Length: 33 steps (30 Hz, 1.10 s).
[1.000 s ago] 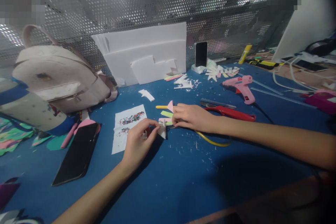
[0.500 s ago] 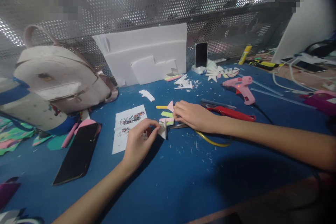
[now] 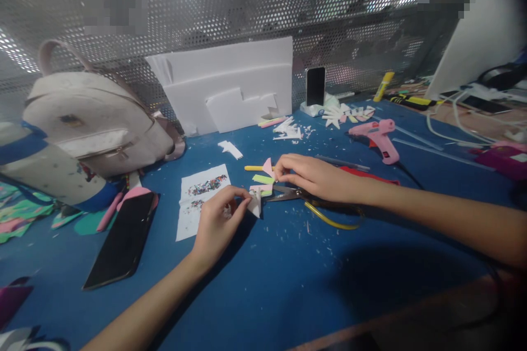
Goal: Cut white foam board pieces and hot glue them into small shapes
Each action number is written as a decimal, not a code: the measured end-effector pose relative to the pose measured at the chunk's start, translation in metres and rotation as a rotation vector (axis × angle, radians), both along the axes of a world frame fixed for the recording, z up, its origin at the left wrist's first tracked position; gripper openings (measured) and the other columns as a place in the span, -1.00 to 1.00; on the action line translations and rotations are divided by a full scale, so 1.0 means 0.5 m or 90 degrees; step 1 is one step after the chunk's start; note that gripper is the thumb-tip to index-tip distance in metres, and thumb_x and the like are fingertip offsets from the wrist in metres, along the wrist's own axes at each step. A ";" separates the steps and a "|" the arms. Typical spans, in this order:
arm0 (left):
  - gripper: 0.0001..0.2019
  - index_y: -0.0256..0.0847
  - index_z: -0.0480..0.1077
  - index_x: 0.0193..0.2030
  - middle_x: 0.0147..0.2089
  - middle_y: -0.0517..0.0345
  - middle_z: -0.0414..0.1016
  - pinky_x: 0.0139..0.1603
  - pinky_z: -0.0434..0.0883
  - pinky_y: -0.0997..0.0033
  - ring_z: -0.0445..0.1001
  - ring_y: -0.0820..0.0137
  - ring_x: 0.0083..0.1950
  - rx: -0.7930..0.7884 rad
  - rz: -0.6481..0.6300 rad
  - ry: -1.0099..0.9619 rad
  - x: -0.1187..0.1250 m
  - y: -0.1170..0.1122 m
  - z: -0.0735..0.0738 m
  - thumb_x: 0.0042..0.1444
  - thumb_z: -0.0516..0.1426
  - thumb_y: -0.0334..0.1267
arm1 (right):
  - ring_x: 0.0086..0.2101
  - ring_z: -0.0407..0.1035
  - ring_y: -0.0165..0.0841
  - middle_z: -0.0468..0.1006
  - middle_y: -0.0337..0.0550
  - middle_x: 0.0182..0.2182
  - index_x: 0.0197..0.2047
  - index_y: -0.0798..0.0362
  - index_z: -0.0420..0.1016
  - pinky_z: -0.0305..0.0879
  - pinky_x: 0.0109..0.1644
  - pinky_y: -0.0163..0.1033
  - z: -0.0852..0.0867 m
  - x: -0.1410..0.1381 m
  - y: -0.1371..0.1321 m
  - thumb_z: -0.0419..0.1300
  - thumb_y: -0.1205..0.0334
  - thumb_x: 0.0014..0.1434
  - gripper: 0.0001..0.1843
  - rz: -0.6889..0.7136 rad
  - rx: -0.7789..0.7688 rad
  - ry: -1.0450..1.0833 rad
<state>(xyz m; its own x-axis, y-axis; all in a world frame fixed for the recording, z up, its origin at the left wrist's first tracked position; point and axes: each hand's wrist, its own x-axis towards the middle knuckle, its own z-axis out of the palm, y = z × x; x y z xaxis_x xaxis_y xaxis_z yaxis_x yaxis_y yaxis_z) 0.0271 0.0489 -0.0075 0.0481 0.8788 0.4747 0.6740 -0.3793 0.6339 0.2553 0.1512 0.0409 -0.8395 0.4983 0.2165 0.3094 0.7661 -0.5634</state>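
Pinching a small white scrap (image 3: 256,208) near the white paper sheet (image 3: 185,230), the left hand (image 3: 218,216) has its grip nearly closed; can't tell what the right hand (image 3: 310,174) has. Dropping onto those silver metal scissors (image 3: 285,196) could nick fingers; a left-side swipe could scatter multicoloured glitter (image 3: 208,185).

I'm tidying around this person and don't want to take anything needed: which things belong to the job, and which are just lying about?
Likely the job's:
white piece, pinched in the left hand;
green strip, by the right hand;
scissors, also beside it.

Probably just lying about:
backpack;
flat black phone;
upright phone at the back.
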 end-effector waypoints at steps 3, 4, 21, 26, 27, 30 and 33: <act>-0.89 -0.19 0.42 -0.29 -0.29 0.19 0.50 -0.35 0.31 0.48 0.32 0.49 -0.42 -0.002 -0.002 0.001 0.000 -0.001 0.001 0.20 0.09 -0.42 | -0.26 0.29 -0.37 0.45 -0.16 -0.23 -0.18 0.06 0.36 0.17 -0.15 -0.24 0.005 0.001 -0.003 0.00 0.16 0.36 -0.81 0.003 -0.152 0.041; -0.89 -0.19 0.42 -0.29 -0.29 0.19 0.50 -0.35 0.31 0.49 0.32 0.49 -0.42 -0.002 -0.002 0.000 0.000 -0.001 0.001 0.21 0.09 -0.43 | -0.30 0.28 -0.40 0.45 -0.16 -0.23 -0.19 0.07 0.36 0.17 -0.20 -0.26 0.004 0.001 -0.004 0.02 0.14 0.35 -0.80 0.001 -0.212 0.053; -0.90 -0.18 0.42 -0.28 -0.29 0.16 0.51 -0.36 0.33 0.47 0.33 0.48 -0.44 0.013 0.001 0.002 0.000 -0.002 -0.003 0.20 0.09 -0.41 | -0.32 0.42 -0.40 0.54 -0.15 -0.34 -0.26 0.11 0.53 0.30 -0.18 -0.32 0.110 0.082 -0.066 0.19 0.23 0.26 -0.86 0.311 -0.504 -0.260; -0.91 -0.18 0.42 -0.28 -0.29 0.17 0.50 -0.36 0.33 0.47 0.31 0.48 -0.45 0.015 0.002 0.004 -0.001 0.000 -0.006 0.21 0.10 -0.40 | -0.12 0.45 -0.29 0.60 -0.06 -0.22 -0.29 0.05 0.59 0.26 0.06 -0.23 0.147 0.117 -0.100 0.14 0.22 0.29 -0.79 0.396 -0.426 -0.357; -0.91 -0.18 0.42 -0.28 -0.28 0.17 0.50 -0.36 0.32 0.47 0.31 0.49 -0.44 0.014 0.002 0.004 -0.002 0.000 -0.007 0.21 0.10 -0.40 | -0.12 0.45 -0.29 0.60 -0.07 -0.24 -0.33 0.04 0.59 0.26 0.05 -0.24 0.150 0.122 -0.105 0.17 0.20 0.28 -0.79 0.362 -0.397 -0.354; -0.90 -0.18 0.42 -0.27 -0.28 0.17 0.51 -0.36 0.33 0.47 0.33 0.48 -0.43 0.014 0.002 0.007 -0.002 0.001 -0.006 0.21 0.10 -0.40 | -0.14 0.45 -0.33 0.60 -0.12 -0.28 -0.27 -0.01 0.61 0.26 -0.01 -0.26 0.152 0.130 -0.107 0.13 0.30 0.30 -0.79 0.281 -0.318 -0.375; -0.90 -0.18 0.42 -0.28 -0.29 0.16 0.51 -0.36 0.34 0.47 0.34 0.48 -0.43 0.016 0.003 0.010 -0.001 0.000 -0.003 0.21 0.09 -0.38 | -0.15 0.45 -0.34 0.60 -0.15 -0.22 -0.10 -0.06 0.58 0.28 -0.06 -0.27 0.138 0.131 -0.088 0.09 0.33 0.31 -0.75 0.246 -0.262 -0.370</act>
<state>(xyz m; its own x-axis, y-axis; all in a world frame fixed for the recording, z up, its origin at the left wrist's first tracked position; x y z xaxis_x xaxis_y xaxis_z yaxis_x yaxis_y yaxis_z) 0.0264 0.0491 -0.0090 0.0512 0.8670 0.4957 0.6852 -0.3916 0.6141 0.3210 0.1072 0.1099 -0.8906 0.0947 -0.4449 0.3952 0.6454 -0.6537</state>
